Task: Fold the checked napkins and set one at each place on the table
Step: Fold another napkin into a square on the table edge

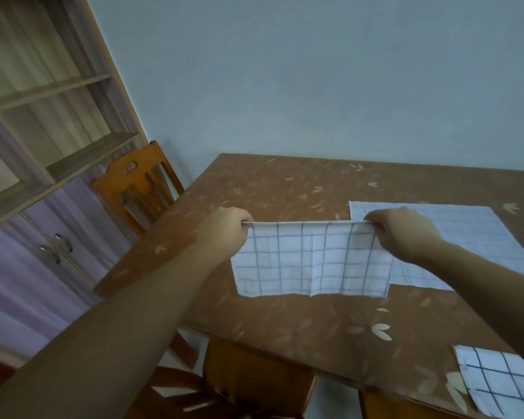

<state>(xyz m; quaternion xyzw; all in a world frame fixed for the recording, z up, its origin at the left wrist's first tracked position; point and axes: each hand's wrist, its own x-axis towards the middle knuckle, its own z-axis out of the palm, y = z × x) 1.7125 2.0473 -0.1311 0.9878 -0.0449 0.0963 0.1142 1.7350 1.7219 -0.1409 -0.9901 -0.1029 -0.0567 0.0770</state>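
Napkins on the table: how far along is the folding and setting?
Apparently done: the corner napkin lies by the near edge of the table. In hand: the left hand and right hand pinch the top corners of the held napkin, which looks doubled over. Left: the flat napkin lies spread behind it, unfolded.

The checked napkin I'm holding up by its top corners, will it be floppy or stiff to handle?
Probably floppy: the napkin hangs limp between the left hand and right hand, creased down its middle. Likely light, since pinches at two corners carry it.
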